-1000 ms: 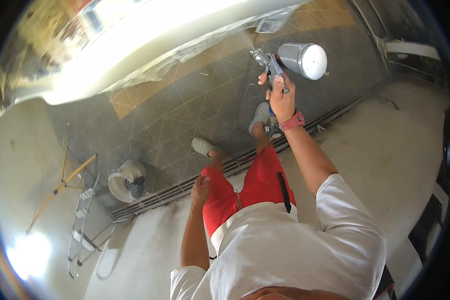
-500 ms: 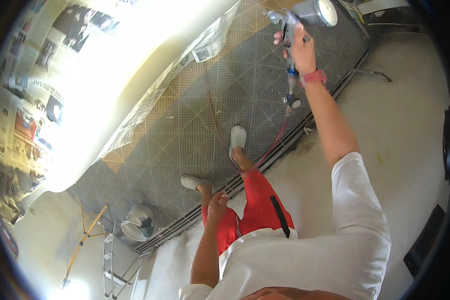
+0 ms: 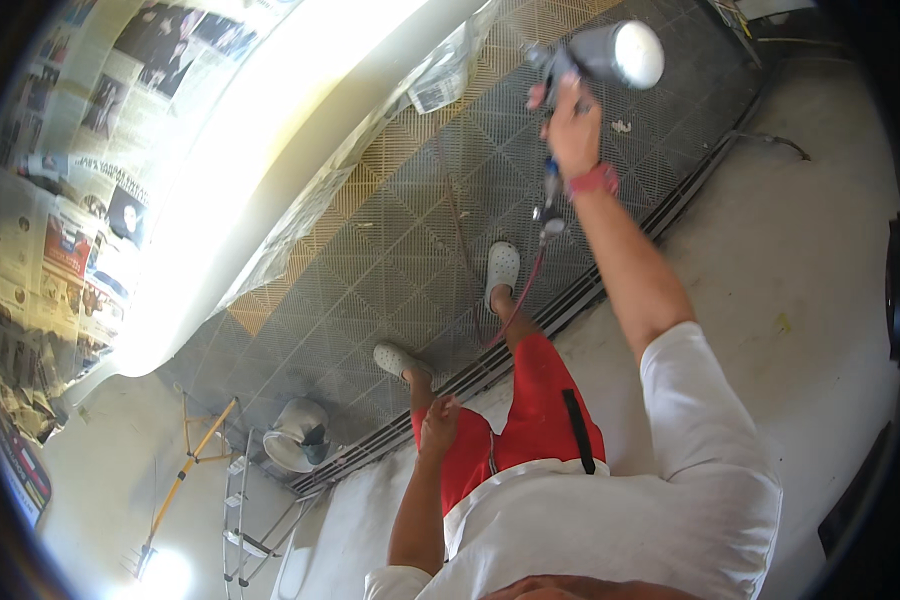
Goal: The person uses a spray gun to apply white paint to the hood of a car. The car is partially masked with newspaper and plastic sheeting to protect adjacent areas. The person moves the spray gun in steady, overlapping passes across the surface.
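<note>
My right hand (image 3: 573, 128) is raised in front of me and grips a spray gun (image 3: 595, 58) with a silver cup on top. A red hose (image 3: 525, 290) hangs from the gun's base down past my legs. A red band sits on that wrist. My left hand (image 3: 438, 425) rests loosely against my left thigh on the red shorts, fingers curled and holding nothing. A large white panel (image 3: 270, 150), brightly lit, lies to the left of the gun, edged with newspaper masking (image 3: 440, 85).
I stand in white clogs (image 3: 501, 265) on a grey grid floor (image 3: 370, 270) with some orange tiles. A floor channel (image 3: 570, 300) runs along its edge beside bare concrete (image 3: 800, 300). A small fan (image 3: 295, 435), a ladder (image 3: 245, 510) and a yellow stand (image 3: 190, 465) sit at lower left. Newspapers (image 3: 60, 240) cover the left wall.
My view has swung, so the white panel now fills more of the upper left. My right hand still holds the spray gun up, and my left hand stays at my thigh.
</note>
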`<state>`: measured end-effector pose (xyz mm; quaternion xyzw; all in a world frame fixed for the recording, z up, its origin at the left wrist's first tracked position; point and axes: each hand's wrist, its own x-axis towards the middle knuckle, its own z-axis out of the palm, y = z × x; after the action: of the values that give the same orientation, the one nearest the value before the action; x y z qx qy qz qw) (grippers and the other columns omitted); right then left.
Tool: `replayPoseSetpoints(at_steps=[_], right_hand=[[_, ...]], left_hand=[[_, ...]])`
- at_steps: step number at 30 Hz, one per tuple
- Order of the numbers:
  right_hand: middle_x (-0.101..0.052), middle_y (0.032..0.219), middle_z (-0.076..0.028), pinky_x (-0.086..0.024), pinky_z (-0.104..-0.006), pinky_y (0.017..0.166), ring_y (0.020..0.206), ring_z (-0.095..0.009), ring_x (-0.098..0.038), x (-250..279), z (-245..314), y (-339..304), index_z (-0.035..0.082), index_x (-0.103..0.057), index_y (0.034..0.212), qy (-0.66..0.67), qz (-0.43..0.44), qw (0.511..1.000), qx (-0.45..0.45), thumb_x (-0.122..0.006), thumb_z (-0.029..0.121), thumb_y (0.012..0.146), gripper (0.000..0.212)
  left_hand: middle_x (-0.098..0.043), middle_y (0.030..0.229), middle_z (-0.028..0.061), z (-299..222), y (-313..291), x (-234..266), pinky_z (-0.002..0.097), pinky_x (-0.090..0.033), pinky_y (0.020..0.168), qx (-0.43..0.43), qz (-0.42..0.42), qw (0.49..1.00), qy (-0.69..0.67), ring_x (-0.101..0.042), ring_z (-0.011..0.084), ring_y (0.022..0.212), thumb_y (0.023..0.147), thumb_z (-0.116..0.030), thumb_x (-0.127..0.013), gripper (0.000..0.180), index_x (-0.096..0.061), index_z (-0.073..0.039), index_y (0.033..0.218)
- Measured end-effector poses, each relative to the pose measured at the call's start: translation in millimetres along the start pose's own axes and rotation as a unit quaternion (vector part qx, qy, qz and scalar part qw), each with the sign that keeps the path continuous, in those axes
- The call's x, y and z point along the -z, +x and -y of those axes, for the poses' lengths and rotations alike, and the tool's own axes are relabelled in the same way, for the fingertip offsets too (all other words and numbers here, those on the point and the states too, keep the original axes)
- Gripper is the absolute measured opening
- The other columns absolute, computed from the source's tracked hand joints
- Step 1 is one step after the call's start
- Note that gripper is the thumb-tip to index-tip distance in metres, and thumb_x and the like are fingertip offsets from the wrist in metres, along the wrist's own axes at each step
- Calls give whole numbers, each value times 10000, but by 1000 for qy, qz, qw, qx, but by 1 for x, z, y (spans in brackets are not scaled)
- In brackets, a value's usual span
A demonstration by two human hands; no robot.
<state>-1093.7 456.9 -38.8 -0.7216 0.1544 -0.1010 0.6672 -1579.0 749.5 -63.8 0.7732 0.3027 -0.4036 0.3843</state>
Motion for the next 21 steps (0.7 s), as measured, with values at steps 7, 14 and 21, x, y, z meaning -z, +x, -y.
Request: replayPoseSetpoints(at_steps=[7,14,21], right_hand=[[-760,1035,-121,-560,-379,876,976,-248,-744,-115,-22,-252,99,-547,1494,-41,176,976,121,-597,283,1028,503],[-754,1067,-149,-567,-453,835,965,-351,-717,-249,-45,-447,81,-747,1142,-103,272,945,149,-715,414,936,393],[-752,1058,-121,-604,-444,798,890,-326,-729,-388,-32,-561,122,-745,1135,-24,415,894,167,-707,371,948,313]], left_hand=[[-523,1501,178,145,-13,30,534,-332,1182,-2,86,984,157,-421,378,1447,973,-515,-631,550,-605,-134,1368],[-150,1730,122,217,-39,87,687,-164,1217,-7,103,952,287,-99,413,1586,961,-569,-605,659,-490,-242,1522],[-131,1731,138,268,-53,107,709,-152,1204,-44,99,949,297,-61,436,1586,980,-551,-571,709,-396,-235,1590]])
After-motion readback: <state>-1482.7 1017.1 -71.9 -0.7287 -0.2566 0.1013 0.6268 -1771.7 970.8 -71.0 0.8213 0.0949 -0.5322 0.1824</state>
